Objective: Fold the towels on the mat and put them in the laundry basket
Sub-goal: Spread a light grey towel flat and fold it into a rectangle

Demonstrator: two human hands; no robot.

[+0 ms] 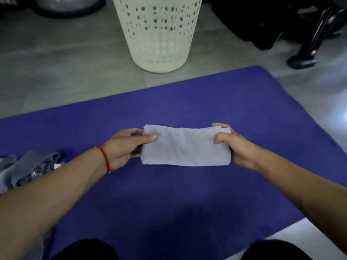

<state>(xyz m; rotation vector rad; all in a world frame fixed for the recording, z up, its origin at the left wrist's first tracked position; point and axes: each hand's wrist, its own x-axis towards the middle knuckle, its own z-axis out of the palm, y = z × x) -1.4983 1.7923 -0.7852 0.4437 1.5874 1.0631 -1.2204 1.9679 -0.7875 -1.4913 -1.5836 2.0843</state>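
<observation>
A pale grey towel (185, 146), folded into a narrow rectangle, is held just above the middle of the purple mat (178, 194). My left hand (124, 147) grips its left end, thumb on top and fingers underneath. My right hand (235, 145) grips its right end the same way. The cream laundry basket (159, 34), with holes in its wall, stands upright on the floor just beyond the mat's far edge. Its opening is out of view. A crumpled pile of grey towels (28, 167) lies at the mat's left edge.
Grey tiled floor (65, 76) surrounds the mat. A black stand with feet (308, 53) sits at the far right. A dark round object (69, 6) lies at the far left. My dark-clothed knees (88, 249) are at the bottom.
</observation>
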